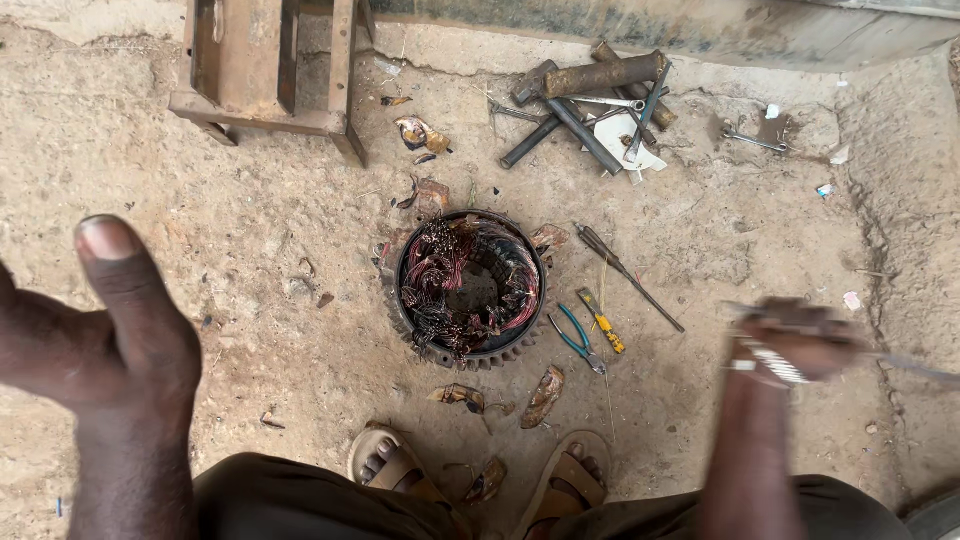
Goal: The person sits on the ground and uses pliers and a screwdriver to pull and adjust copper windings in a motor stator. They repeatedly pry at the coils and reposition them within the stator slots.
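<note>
Thumb up and fingers spread, the left hand [95,345] hangs empty over the ground [250,250] near its left edge. At the middle sits a round motor stator [470,288] stuffed with copper windings, blue-handled pliers [578,340] and a yellow screwdriver [600,320] just beside it. The blurred right hand [790,340] is closed around a thin metal rod [915,368] toward the right edge
</note>
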